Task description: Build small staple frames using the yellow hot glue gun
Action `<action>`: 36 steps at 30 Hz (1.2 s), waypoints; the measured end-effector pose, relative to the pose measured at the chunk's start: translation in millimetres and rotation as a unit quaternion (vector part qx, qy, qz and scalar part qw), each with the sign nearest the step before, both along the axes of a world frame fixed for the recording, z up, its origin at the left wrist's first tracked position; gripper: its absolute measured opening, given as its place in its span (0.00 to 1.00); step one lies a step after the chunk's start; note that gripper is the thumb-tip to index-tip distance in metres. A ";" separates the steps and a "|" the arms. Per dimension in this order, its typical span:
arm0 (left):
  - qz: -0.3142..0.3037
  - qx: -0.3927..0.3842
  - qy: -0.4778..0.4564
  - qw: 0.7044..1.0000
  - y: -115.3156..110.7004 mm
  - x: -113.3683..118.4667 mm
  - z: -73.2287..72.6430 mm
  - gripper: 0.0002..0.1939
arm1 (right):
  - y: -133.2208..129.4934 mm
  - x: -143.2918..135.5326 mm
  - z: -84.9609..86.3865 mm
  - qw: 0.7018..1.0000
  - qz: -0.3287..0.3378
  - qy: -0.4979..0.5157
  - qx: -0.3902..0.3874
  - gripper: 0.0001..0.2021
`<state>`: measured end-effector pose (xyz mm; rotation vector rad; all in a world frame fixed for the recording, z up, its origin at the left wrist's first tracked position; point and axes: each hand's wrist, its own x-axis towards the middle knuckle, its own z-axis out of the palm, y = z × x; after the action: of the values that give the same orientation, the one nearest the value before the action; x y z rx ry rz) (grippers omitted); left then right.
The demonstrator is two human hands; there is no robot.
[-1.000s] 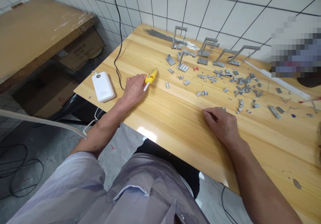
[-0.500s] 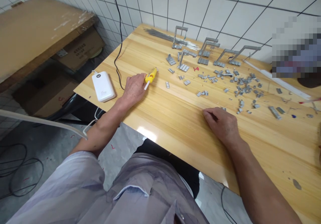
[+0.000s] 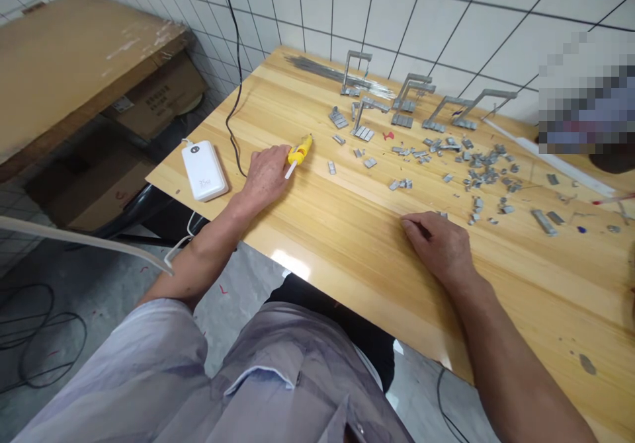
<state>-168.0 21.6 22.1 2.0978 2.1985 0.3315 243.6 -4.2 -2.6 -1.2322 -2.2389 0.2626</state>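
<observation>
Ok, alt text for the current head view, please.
A person's left hand holds a yellow tool with a white stick at a wooden table; the right hand rests there, loosely curled. Beyond are metal frames and small scattered metal pieces; a white power bank lies to the left.

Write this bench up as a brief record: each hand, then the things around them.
left hand: closed on the yellow tool
right hand: on the table, fingers curled, nothing visible in it
power bank: white, near the table's left edge
black cord: runs down to beside the left hand
frames: metal, standing near the wall
wires: bundled at the back
metal pieces: scattered, mostly beyond the right hand
</observation>
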 end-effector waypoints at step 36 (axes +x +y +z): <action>-0.011 0.019 0.020 1.000 -6.4 1.0 0.1 0.18 | -0.4 0.2 1.7 1.000 -0.005 -0.004 -0.020 0.12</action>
<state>-167.0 15.3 22.2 2.1643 2.2061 0.3359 243.8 -4.5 -0.9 -1.2681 -2.2433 0.2995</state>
